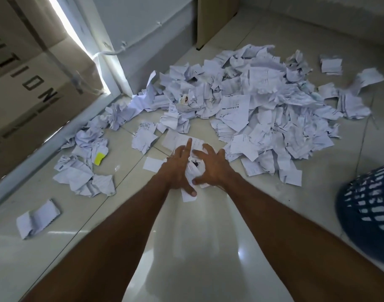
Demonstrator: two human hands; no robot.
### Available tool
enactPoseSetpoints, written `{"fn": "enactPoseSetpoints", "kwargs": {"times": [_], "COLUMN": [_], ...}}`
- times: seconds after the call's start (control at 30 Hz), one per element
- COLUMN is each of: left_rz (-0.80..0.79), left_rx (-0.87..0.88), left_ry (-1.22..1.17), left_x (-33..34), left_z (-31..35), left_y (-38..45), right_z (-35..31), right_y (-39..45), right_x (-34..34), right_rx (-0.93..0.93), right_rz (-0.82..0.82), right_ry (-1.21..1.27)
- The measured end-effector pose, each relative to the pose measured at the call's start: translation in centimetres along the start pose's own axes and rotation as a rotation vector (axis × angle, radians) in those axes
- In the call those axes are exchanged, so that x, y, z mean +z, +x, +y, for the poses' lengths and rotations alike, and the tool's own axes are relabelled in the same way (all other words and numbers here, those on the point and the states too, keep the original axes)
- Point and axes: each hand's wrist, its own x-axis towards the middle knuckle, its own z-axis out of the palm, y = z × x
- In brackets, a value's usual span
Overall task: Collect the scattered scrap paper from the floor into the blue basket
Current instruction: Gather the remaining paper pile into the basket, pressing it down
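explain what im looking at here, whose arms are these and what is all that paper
This is one picture from a camera worn on a person's head, looking down at their own bare arms; there is no machine. The left hand and right hand press together around a small bundle of crumpled paper on the tiled floor. Beyond them lies a large pile of scrap paper, with smaller clumps to the left. The blue basket meant to receive it stands at the right edge. A cardboard box sits at the left.

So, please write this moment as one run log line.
left hand: holds paper wad | right hand: holds same wad | blue basket: right, apart | main pile: on floor
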Motion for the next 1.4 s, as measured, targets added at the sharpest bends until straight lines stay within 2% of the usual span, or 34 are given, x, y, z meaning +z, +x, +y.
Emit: {"fn": "enactPoseSetpoints", "kwargs": {"times": [0.17, 0.33, 0.47, 0.73, 0.97, 1.1, 1.23, 1.33, 1.4], "left_rz": [0.028, 0.266, 0.283, 0.349, 0.434, 0.406, 0.32, 0.186, 0.077], "left_rx": [-0.016, 0.021, 0.023, 0.167, 0.382, 0.507, 0.654, 0.732, 0.752], "left_ry": [-0.151, -0.259, -0.321, -0.366, -0.319, -0.394, -0.433, -0.424, -0.335], "left_x": [-0.1, 2.8, 3.6, -2.1, -8.3, -9.4, -7.2, -4.3, -2.4], "left_z": [1.7, 3.1, 5.7, 14.5, 28.2, 38.2, 47.5, 52.3, 54.0], "left_y": [-1.2, -4.7, -6.7, -8.4, -9.7, -10.4, -11.1, -10.3, -9.1], "right_z": [-1.0, -1.5, -1.0, 0.4, 4.5, 9.4, 16.5, 21.8, 24.3], "right_y": [-2.0, -3.4, -6.8, -14.9, -23.8, -30.5, -36.8, -40.1, -41.4], "right_x": [0.9, 2.6, 1.2, -7.5, -18.7, -24.0, -26.5, -26.7, -26.3], "right_rx": [-0.08, 0.111, 0.14, 0.101, 0.121, 0.132, 0.235, 0.35, 0.418], "right_rz": [0.248, 0.277, 0.309, 0.527, 0.786, 0.938, 1.031, 1.072, 1.056], "right_ry": [0.249, 0.301, 0.431, 0.707, 0.693, 0.622, 0.551, 0.479, 0.486]}}
